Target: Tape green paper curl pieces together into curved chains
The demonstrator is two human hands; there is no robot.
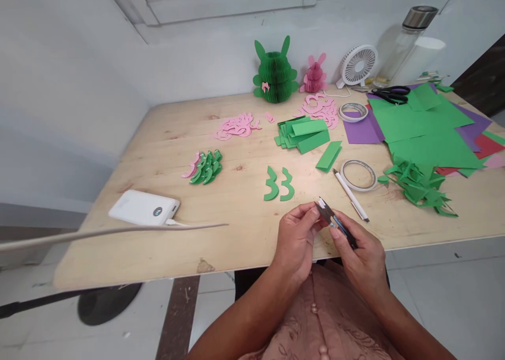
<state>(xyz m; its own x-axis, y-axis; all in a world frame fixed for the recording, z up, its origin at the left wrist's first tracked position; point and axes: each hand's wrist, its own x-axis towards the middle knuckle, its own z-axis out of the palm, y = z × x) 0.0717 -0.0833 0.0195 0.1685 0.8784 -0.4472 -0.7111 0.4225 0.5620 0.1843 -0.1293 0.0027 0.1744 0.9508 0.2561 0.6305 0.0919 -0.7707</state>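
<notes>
In the head view, the right hand (363, 252) is clamped around a slim black tool (338, 226), while the left hand (296, 238) pinches near its tip; both meet just on the near side of the two green cutouts (271, 184). Right of these cutouts lie a white pen (351, 196) and a tape roll (374, 177); beyond them, folded green strips (305, 133) on the wooden surface (236, 213).

The dark tool (329, 214) is being partly covered by the right hand (365, 252). Both forearms (240, 310) are being cut off by the bottom edge, the window frame (232, 5) by the top; the power bank's markings (158, 211) are being rendered too small for reading.
</notes>
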